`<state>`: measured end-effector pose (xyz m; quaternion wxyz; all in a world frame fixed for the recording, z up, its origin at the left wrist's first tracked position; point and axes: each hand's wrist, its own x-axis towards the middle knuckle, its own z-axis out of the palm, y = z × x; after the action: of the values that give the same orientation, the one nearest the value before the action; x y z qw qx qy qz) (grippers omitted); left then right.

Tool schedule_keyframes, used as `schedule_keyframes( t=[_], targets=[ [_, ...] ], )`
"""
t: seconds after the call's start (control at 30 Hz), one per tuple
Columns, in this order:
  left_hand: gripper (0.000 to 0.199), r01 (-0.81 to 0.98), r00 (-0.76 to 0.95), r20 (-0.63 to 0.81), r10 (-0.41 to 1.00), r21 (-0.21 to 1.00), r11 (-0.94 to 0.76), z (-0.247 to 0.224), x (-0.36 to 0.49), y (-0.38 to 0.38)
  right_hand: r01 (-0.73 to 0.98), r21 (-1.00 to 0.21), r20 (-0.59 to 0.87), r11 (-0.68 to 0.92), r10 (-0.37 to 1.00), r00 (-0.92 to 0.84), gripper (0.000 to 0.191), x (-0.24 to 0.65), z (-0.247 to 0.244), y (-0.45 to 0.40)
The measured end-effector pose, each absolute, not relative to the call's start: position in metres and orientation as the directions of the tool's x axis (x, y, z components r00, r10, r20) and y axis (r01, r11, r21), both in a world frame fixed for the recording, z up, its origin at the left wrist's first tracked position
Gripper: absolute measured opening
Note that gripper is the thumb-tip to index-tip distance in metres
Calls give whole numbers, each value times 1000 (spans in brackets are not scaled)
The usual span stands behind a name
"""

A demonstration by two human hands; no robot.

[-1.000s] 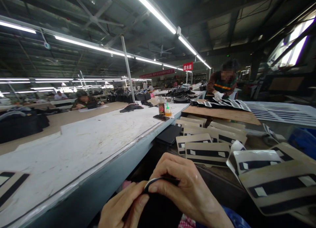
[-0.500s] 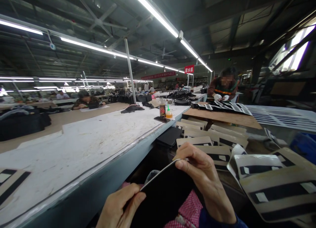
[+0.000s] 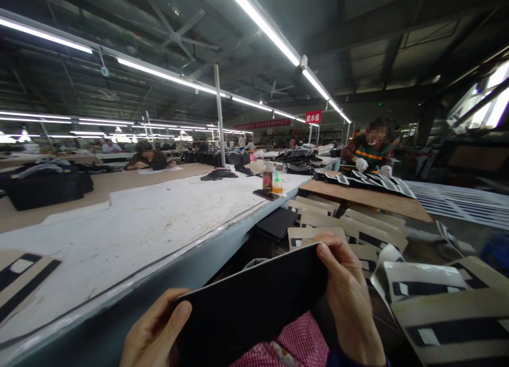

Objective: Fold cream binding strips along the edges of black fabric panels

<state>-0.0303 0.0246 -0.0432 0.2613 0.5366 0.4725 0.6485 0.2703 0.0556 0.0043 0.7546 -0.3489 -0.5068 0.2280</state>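
Observation:
A flat black panel (image 3: 250, 303) with a thin pale upper edge is held up over my lap. My left hand (image 3: 159, 324) grips its left end, thumb on the black face and fingers behind. At the opposite end, my right hand (image 3: 348, 287) pinches the upper corner the same way. The panel slants, its right end higher than its left. What lies behind it is hidden. Under it shows a red checked cloth (image 3: 294, 340) on my lap.
Beige panels (image 3: 457, 324) with black strips lie in rows at my right. The long white table (image 3: 159, 229) at left bears a dark can (image 3: 267, 180), a bottle with a green nozzle (image 3: 277, 184) and a phone (image 3: 265, 195). A gloved co-worker (image 3: 371, 149) stands beyond.
My hands have moved farther apart, the left one outward to the left, the right one to the right. More of the black panel's face shows between them. The view has shifted slightly.

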Motion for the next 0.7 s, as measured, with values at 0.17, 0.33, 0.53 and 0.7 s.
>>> schedule_keyframes(
  t=[0.17,0.33,0.53,0.7],
  targets=[
    [42,116,-404,375,834,926,-360,-51,-16,21,145,-753,648,642,683,336,15,266,-3,60],
    [36,315,-514,469,718,882,-351,-46,-22,11,592,-448,870,670,478,116,34,268,0,61],
    [25,578,-231,686,690,667,-471,-34,-15,6,655,-169,894,737,394,-212,28,241,7,52],
    [21,582,-115,677,727,639,-502,-45,-12,9,433,-368,722,823,546,-425,41,210,6,43]
  ],
)
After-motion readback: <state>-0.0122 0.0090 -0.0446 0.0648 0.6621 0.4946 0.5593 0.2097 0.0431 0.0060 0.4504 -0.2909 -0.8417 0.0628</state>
